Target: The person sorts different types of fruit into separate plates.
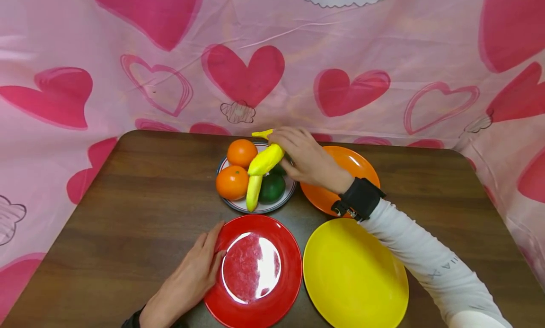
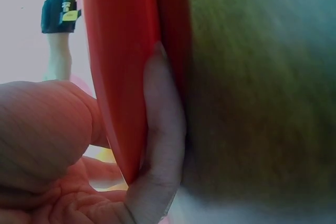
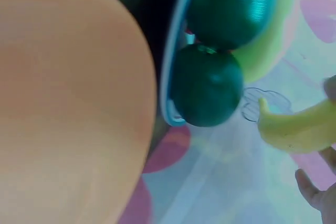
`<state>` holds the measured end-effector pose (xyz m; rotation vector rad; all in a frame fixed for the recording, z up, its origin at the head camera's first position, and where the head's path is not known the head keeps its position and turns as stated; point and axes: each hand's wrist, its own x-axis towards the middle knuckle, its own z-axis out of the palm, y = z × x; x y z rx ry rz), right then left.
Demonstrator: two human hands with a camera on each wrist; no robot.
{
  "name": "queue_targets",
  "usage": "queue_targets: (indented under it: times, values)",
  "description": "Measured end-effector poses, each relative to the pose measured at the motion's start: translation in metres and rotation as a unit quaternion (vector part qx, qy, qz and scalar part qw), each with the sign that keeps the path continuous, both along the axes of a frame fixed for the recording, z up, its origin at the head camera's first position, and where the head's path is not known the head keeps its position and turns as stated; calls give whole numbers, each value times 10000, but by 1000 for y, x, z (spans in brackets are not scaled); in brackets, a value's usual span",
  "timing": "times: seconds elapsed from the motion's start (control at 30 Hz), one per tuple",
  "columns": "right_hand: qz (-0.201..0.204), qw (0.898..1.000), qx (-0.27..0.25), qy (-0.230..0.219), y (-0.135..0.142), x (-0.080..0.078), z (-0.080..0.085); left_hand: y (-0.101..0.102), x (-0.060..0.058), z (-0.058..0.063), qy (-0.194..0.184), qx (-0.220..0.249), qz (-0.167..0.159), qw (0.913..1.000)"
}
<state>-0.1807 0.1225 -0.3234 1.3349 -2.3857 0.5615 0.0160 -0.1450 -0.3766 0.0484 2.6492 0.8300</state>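
My right hand (image 1: pixel 300 155) grips a curved yellow banana (image 1: pixel 266 160) above the white, blue-rimmed plate (image 1: pixel 284 202). The banana's stem pokes out past the fingers, and its other end (image 3: pixel 294 129) shows in the right wrist view. Beneath it on that plate lie another banana (image 1: pixel 253 195), two oranges (image 1: pixel 232 182) and dark green round fruits (image 3: pixel 207 85), partly hidden in the head view. My left hand (image 1: pixel 193 266) holds the left rim of a red plate (image 1: pixel 289 271), with fingers on both sides of its edge (image 2: pixel 121 77) in the left wrist view.
Right of the fruit plate sits an orange plate (image 1: pixel 357 164), partly covered by my right forearm. A yellow plate (image 1: pixel 355 276) lies beside the red one, under the right sleeve. All stand on a brown wooden table (image 1: pixel 127 214), with a pink heart-patterned cloth (image 1: pixel 298 25) behind.
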Motion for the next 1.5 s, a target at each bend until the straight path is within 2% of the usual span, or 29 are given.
queue_targets:
  times: [0.1,0.23,0.37,0.57,0.8,1.03,1.1,1.17,1.33,1.5]
  values:
    - [12,9998,-154,134,1,6,7,0,0,-1,-46,44,21,10000]
    - [257,9993,-204,189,2,18,14,0,0,-2,-82,29,29,10000]
    - [463,9989,71,-4,2,33,18,0,-1,-3,-25,-4,9,10000]
    - [524,9959,731,107,-1,59,18,-1,-1,-3,-19,11,44,10000]
    - [722,9944,766,130,-15,95,18,-2,0,-4,99,207,-2,9997]
    - [918,9897,1076,-202,-24,125,20,-1,3,-5,315,619,-31,9976]
    - [1066,9858,1270,-250,-25,129,17,-2,3,-6,221,741,30,9970]
    - [1258,9800,1522,-254,-26,133,14,-3,3,-6,-75,941,181,9954]
    - [1800,9543,2315,-580,-26,140,2,-9,1,-6,-507,914,341,9939]
    - [2020,9324,2932,-611,-26,142,-10,-6,-3,-4,-243,502,181,9983]
